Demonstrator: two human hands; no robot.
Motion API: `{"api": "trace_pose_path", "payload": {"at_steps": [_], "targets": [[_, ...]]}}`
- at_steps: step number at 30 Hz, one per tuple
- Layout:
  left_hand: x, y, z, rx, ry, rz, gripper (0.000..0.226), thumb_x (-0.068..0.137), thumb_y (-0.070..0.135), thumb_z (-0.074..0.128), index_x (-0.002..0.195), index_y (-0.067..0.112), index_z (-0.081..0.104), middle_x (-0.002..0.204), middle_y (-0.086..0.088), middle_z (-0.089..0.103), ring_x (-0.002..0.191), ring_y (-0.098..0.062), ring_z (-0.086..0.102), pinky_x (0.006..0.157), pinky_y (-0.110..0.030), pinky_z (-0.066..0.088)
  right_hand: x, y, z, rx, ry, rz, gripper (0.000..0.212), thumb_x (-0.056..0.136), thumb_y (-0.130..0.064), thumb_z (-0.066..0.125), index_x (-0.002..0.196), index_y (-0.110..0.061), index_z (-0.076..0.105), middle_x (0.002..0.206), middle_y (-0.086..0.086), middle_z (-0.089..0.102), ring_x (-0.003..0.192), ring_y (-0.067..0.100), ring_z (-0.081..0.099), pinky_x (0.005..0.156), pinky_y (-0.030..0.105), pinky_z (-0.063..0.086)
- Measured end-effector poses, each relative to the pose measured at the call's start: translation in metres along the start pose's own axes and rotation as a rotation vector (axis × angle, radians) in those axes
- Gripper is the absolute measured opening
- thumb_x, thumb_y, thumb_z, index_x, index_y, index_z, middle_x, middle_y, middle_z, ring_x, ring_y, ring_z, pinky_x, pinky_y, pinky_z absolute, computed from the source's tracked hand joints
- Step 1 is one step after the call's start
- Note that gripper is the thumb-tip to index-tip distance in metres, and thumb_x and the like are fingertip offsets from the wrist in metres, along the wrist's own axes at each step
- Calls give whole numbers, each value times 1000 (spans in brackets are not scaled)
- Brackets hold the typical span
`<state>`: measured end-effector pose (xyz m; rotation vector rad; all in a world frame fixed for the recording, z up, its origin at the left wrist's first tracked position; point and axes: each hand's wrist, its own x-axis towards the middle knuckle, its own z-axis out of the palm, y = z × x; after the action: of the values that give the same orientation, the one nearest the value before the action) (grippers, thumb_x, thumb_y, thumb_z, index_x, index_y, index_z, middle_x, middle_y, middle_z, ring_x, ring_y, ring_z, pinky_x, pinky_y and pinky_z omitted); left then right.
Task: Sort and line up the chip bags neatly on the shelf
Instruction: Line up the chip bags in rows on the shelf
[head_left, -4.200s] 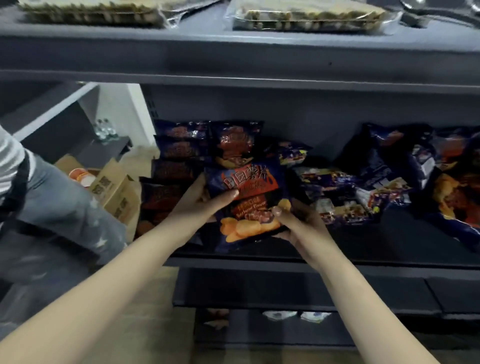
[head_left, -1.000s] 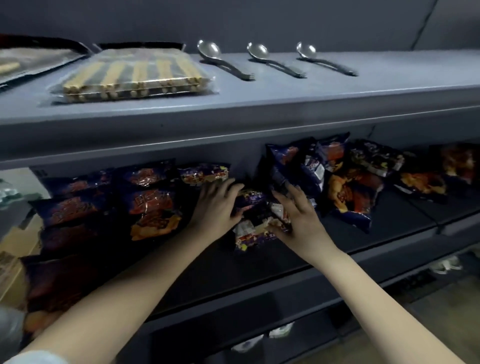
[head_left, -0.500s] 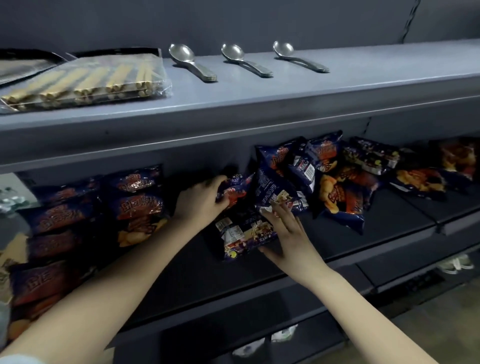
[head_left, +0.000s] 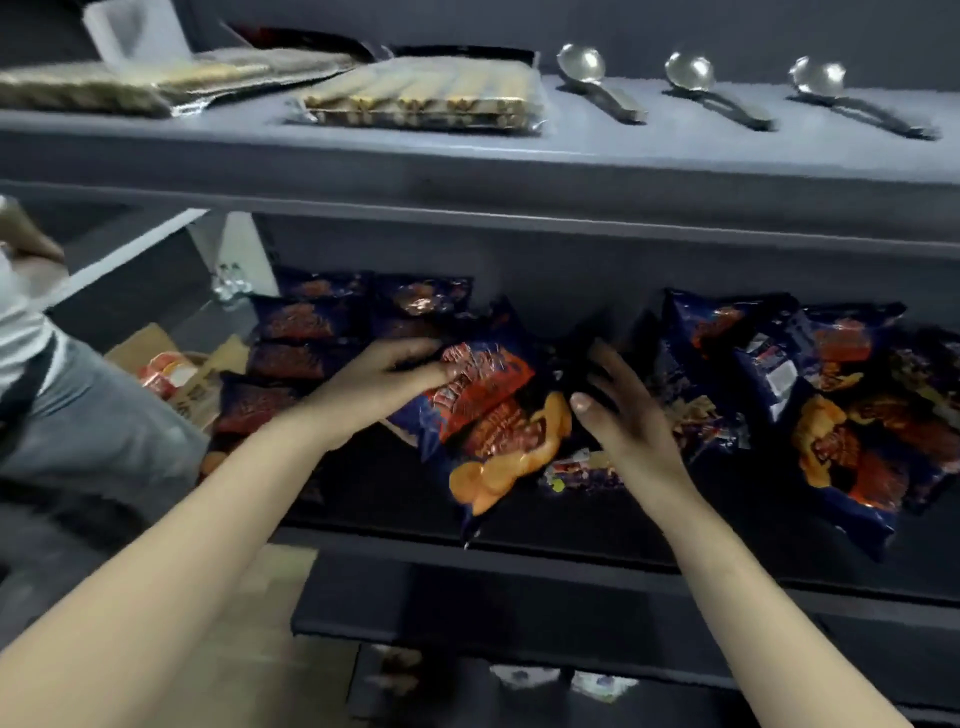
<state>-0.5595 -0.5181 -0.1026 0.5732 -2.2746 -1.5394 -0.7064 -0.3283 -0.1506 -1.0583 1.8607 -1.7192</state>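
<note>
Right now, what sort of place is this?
Probably a shop or stockroom: tiered dark shelving, many matching chip bags on it, and an open cardboard carton of goods beside it.

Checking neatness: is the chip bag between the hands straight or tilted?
Tilted: the bag lies diagonally, bottom corner toward the shelf front; left hand grips its top.

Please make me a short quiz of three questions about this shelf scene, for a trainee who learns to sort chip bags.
1. How many spoons lie on the upper shelf? A two, B three, C five.
2. True or false: the left hand grips the tilted chip bag.
3. Fill in: the loose pile of bags lies to the ___ of this bag.
Key: 1 B; 2 true; 3 right.
</note>
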Motion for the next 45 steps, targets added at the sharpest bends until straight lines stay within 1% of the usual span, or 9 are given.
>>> {"api": "trace_pose_path", "payload": {"at_steps": [3,5,12,16,20,24,28,34,45], "targets": [[-24,-23,-7,45,-74,-107,19,84,28,65,101,36,61,99,26,61,94,7,57,85,-10,43,4,4,14,-35,-352,149,69,70,-57,67,132,-40,43,126,-8,59,115,-5,52,100,21,42],[-37,-33,-8,82,-104,-142,18,83,30,66,98,39,60,101,26,59,93,8,57,80,-6,43,0,12,31,-78,-533,226,67,70,-53,75,130,-38,48,126,-3,62,116,5,56,103,31,43],[-60,-60,-16,201,-129,-221,46,66,60,67,106,38,66,109,17,67,103,-2,60,95,-31,47,-10,28,63,-11,-606,281,40,75,-12,75,105,-33,58,99,-17,67,90,-6,65,73,10,49],[-61,-66,-12,189,153,-114,22,82,34,69,102,39,61,106,21,63,93,8,60,78,-27,53,-3,30,66,44,-523,227,41,76,-6,72,112,-21,59,100,-13,68,92,-4,65,74,10,48],[-66,-83,-5,666,442,216,36,86,34,56,120,21,58,128,3,55,117,-11,51,96,-26,44,14,38,64,118,-218,251,36,81,-1,68,103,-28,55,96,-11,64,85,-5,63,71,12,48],[-68,-107,18,1009,264,468,37,85,33,52,114,13,63,130,-10,54,118,-29,51,97,-40,45,30,53,70,171,-104,342,34,84,-5,63,107,-28,54,103,-4,64,103,20,60,86,32,47],[-63,-131,39,1147,94,607,33,84,35,54,112,18,62,132,-8,53,119,-29,49,98,-42,44,38,55,83,142,-89,298,46,72,-25,67,116,-27,54,111,-1,65,105,19,61,88,35,48],[-39,-154,42,1110,-30,800,29,87,35,55,108,18,65,132,-7,55,123,-25,49,101,-43,38,54,60,98,40,-71,263,39,85,-7,66,117,-24,53,114,-1,65,111,19,59,95,33,46],[-28,-166,36,1088,-28,606,58,87,57,44,128,16,49,145,-10,31,137,-32,23,114,-50,14,79,67,145,-208,131,282,61,84,-19,66,138,-17,37,129,3,57,119,21,53,101,36,42]]}}
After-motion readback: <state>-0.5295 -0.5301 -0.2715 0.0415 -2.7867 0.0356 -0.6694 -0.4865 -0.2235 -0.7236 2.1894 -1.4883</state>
